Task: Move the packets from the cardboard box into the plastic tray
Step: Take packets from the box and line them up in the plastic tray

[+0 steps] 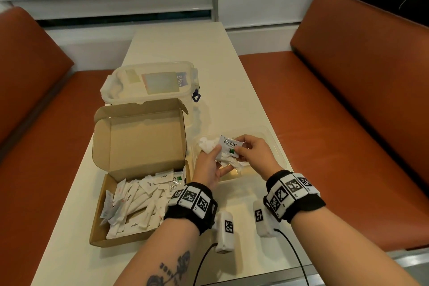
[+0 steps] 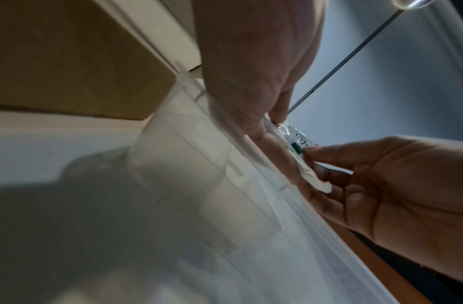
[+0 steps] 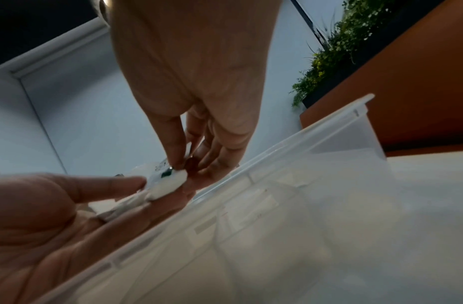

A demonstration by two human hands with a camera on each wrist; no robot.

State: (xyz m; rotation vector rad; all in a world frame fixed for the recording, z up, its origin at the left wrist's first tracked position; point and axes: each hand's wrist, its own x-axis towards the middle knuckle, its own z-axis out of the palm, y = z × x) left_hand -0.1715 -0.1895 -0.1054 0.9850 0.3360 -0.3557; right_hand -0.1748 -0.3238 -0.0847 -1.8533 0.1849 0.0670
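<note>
Hidden or unclear: my two hands cover much of the plastic tray (image 1: 276, 146), so I cannot count the packets lying in it. The heap in the cardboard box (image 1: 102, 223) overlaps too much for an exact count; I see well over a dozen loose packets (image 1: 137, 202). Both wrist views are blurred, and the print on the held packet is unreadable there.

Item 1, stevia packet (image 1: 228, 145): one, flat, glossy white paper with a green square, held above the tray. My left hand (image 1: 207, 167) pinches its left end between thumb and fingers, with a few more white packets in the same grasp; my right hand (image 1: 255, 154) pinches its right end at the green mark, thumb and forefinger closed on it.

Item 2, tray: one, clear thin plastic, rectangular, right of the box.

Item 3, box: one, brown corrugated card, lid standing open.

Item 4, lidded tub (image 1: 151, 83): one, translucent plastic, clip lid, behind the box.

Item 5, table (image 1: 181, 44): one, pale, smooth.
</note>
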